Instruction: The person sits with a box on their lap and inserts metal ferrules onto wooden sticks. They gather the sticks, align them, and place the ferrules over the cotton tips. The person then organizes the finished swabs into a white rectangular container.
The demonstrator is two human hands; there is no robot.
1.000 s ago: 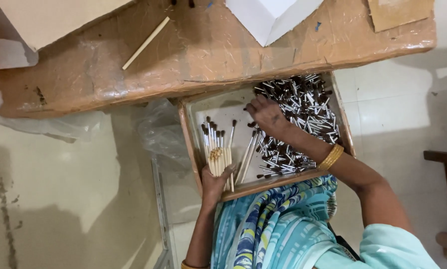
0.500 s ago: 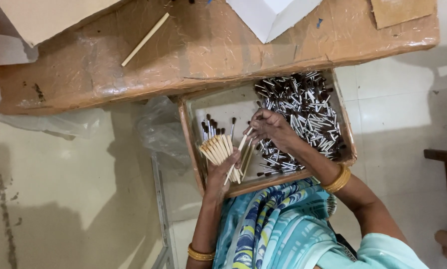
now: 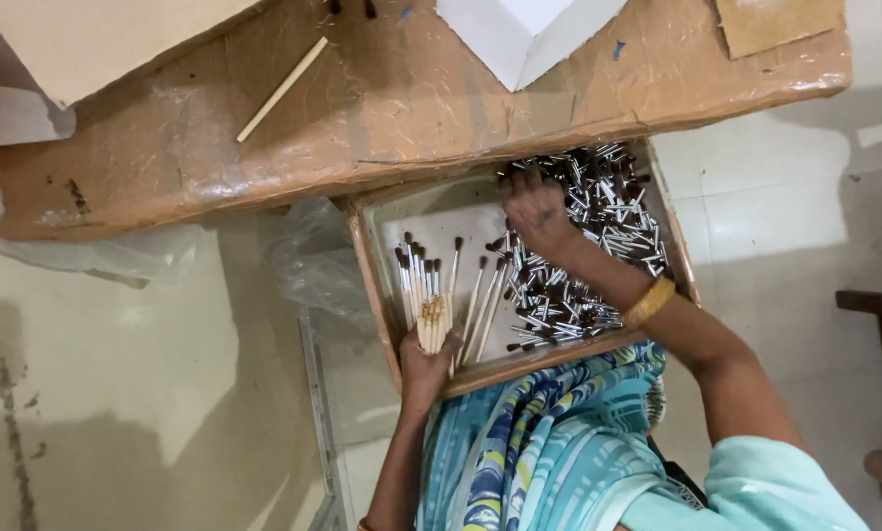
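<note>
The left hand (image 3: 426,362) has its grip closed around a bundle of thin sticks (image 3: 427,295) with dark tips, held over the shallow tray (image 3: 372,265) on the lap. They look light, stiff and easy to snap; the bare lower ends are the place to hold. The right hand (image 3: 537,211) spreads loosely, fingers down, on the pile of small metal ferrules (image 3: 598,226), too many to count. One stick (image 3: 283,88) lies alone on the tabletop (image 3: 411,88).

- A shallow cardboard tray (image 3: 364,258), brown-rimmed with a pale floor, sits on the person's lap below the surface's edge.
- A white folded carton (image 3: 519,34) lies at the surface's top edge.
- A beige flat cardboard sheet (image 3: 96,39) lies top left.
- A small brown cardboard piece (image 3: 775,22) lies top right.
</note>
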